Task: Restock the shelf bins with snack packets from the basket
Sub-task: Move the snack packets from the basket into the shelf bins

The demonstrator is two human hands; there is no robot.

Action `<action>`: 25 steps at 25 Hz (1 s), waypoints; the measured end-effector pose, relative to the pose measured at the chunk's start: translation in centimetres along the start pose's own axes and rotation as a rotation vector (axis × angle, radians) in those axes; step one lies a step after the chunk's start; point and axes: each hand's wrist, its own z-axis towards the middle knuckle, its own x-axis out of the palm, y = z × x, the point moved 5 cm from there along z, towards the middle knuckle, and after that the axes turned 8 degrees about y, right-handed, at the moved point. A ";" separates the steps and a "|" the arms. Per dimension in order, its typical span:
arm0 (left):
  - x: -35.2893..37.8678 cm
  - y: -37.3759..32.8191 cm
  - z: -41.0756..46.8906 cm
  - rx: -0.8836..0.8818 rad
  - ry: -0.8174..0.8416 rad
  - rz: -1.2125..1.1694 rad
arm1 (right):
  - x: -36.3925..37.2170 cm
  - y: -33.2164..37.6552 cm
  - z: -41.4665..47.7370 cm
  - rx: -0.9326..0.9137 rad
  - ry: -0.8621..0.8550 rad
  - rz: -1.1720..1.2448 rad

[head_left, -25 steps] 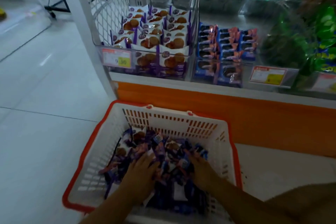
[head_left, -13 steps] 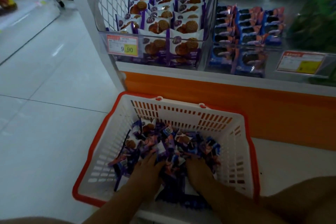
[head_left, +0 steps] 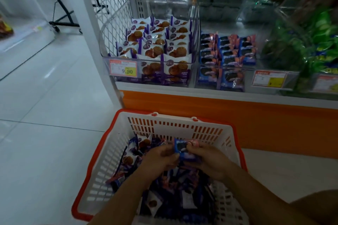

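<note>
Above basket (head_left: 182, 127), left hand (head_left: 161, 157), right hand (head_left: 206, 159) grip blue packet (head_left: 182, 150).

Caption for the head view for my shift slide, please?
Left hand and right hand hold a blue packet over the orange-rimmed basket, in front of the stocked shelf bins.
</note>
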 end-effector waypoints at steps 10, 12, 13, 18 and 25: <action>0.6 -2.6 -1.9 0.098 0.007 -0.199 | 1.1 2.5 -2.7 -0.133 -0.060 -0.094; 0.9 -3.9 -2.2 0.145 0.015 -0.146 | 1.1 3.6 -3.4 -0.152 -0.093 -0.249; 1.1 -4.9 -2.4 0.169 0.002 -0.096 | 1.5 4.5 -4.1 -0.159 -0.091 -0.348; 3.2 -14.2 -4.0 0.446 -0.043 0.248 | 2.8 13.7 -8.9 -0.269 -0.174 -0.919; 1.7 -29.5 -3.2 0.906 -0.511 1.193 | -0.5 33.2 -12.9 -0.645 -0.782 -1.379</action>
